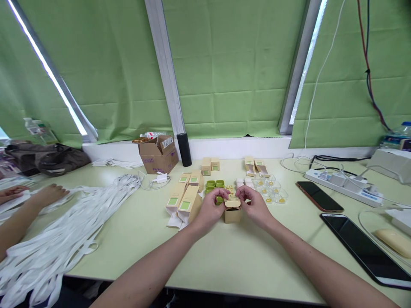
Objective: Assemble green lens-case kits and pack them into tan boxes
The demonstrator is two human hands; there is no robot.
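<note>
A small brown cardboard box (232, 216) stands on the table in front of me, its top flap raised. My left hand (212, 207) pinches the left side of the flap with closed fingers. At the flap's right side, my right hand (256, 206) is closed in a pinch too. Just behind the box are green square containers (219, 183), small yellow pieces (229, 188) and white pieces (248, 182). Clear plastic cups (267, 189) with yellow bits inside lie beyond my right hand. Several tan boxes with green labels (190, 203) lie left of my left hand. The box's inside is mostly hidden.
Another person's hands (49, 195) touch white straps (73, 222) on the left. A larger carton (159, 156) and a black cylinder (184, 149) stand at the back. On the right lie a phone (319, 196), a tablet (362, 246) and a power strip (343, 187) with cables.
</note>
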